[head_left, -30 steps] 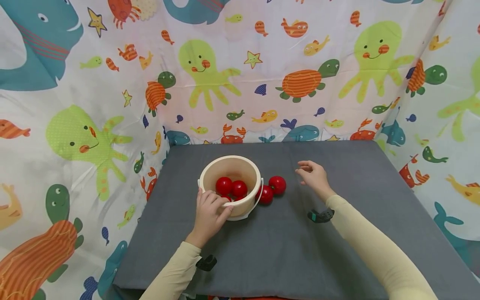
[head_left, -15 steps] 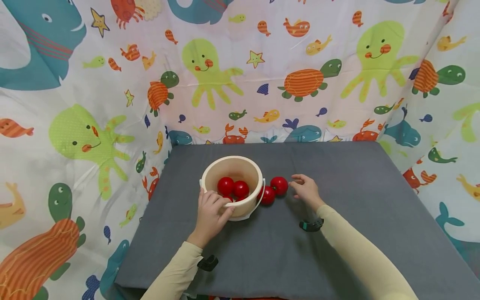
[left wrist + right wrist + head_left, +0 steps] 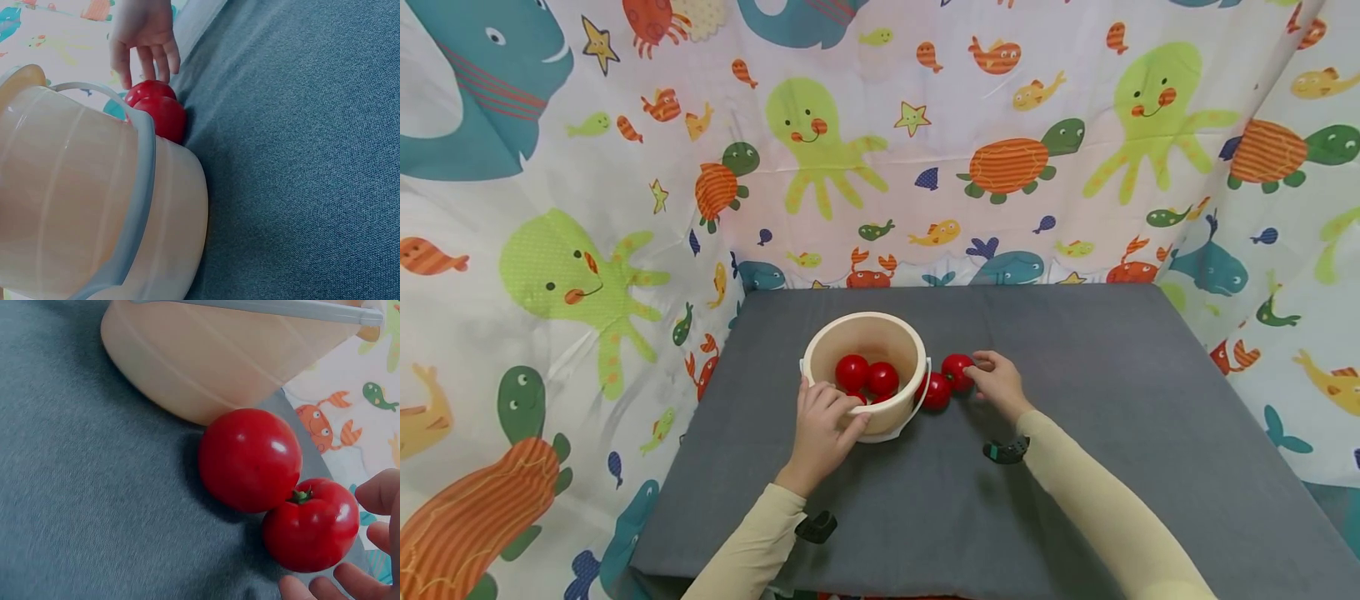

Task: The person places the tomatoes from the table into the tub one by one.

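Note:
A cream bucket (image 3: 880,335) stands upright on the dark grey cloth, with several red tomatoes (image 3: 852,372) inside. My left hand (image 3: 825,429) holds its near left rim, fingers over the edge and thumb outside. Two tomatoes lie touching outside the bucket's right wall: a smooth-looking one (image 3: 250,459) against or close to the bucket, and another (image 3: 315,525) with a green stem. Around that stemmed tomato my right hand (image 3: 998,385) spreads thumb and fingers. The right wrist view shows a small gap at the thumb. The left wrist view does not show the left hand.
The bucket's pale handle (image 3: 147,169) hangs down on its right side, near the loose tomatoes. Grey cloth (image 3: 1075,358) covers the table. A curtain (image 3: 925,125) printed with sea animals rises behind it and on both sides.
My right hand has come left and toward me, from apart on the right to the stemmed tomato. The left hand and the bucket stay in place.

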Demonstrator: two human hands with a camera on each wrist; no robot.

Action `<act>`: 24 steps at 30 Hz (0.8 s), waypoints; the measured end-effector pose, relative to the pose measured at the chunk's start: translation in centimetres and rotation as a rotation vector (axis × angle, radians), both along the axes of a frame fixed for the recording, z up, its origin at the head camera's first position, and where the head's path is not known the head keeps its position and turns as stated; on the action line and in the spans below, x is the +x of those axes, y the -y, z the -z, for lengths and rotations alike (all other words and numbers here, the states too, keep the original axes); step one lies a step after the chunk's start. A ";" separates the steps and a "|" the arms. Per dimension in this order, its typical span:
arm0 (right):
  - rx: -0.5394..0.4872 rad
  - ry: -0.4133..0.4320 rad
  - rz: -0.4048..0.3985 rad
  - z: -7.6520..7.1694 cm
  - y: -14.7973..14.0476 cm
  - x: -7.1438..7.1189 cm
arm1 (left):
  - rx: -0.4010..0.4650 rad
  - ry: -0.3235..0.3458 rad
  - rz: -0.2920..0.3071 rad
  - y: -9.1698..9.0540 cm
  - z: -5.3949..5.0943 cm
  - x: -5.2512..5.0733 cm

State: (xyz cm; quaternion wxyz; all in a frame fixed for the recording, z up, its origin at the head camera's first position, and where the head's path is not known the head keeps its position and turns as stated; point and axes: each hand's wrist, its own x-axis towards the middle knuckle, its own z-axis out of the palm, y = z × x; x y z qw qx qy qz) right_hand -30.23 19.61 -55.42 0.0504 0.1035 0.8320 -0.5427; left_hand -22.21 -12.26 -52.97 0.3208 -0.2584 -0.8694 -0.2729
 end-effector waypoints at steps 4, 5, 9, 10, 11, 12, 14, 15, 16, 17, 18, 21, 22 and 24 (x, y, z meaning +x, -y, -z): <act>0.015 -0.008 0.027 0.1 0.5 -0.4 | 0.003 0.003 -0.003 0.1 0.1 0.0; 0.016 -0.006 0.033 0.1 0.6 -0.5 | 0.004 0.002 -0.003 0.1 0.2 -0.1; 0.015 0.006 0.036 0.2 0.8 -0.7 | 0.005 0.001 -0.004 0.1 0.4 -0.2; 0.013 0.010 0.035 0.3 0.9 -0.8 | 0.005 0.003 -0.005 0.2 0.4 -0.2; 0.013 0.012 0.034 0.3 0.9 -0.9 | 0.005 0.003 -0.005 0.2 0.4 -0.2; 0.008 0.017 0.033 0.3 1.0 -1.0 | 0.005 0.004 -0.005 0.2 0.4 -0.2; -0.002 0.024 0.036 0.3 1.1 -1.1 | 0.004 0.003 -0.006 0.2 0.4 -0.2; -0.008 0.028 0.038 0.3 1.2 -1.2 | 0.002 -0.001 -0.006 0.1 0.4 -0.2; -0.013 0.031 0.039 0.3 1.3 -1.2 | 0.001 -0.003 -0.005 0.1 0.4 -0.2; -0.018 0.032 0.042 0.3 1.4 -1.2 | 0.000 -0.007 -0.005 0.1 0.3 -0.3; -0.024 0.033 0.045 0.4 1.4 -1.3 | 0.000 -0.009 -0.005 0.1 0.4 -0.3; -0.032 0.034 0.054 0.5 1.6 -1.3 | 0.002 -0.009 -0.004 0.1 0.4 -0.3; -0.034 0.036 0.059 0.6 1.7 -1.3 | 0.002 -0.009 -0.004 0.1 0.4 -0.3; -0.033 0.036 0.065 0.7 1.8 -1.3 | 0.003 -0.009 -0.005 0.1 0.4 -0.2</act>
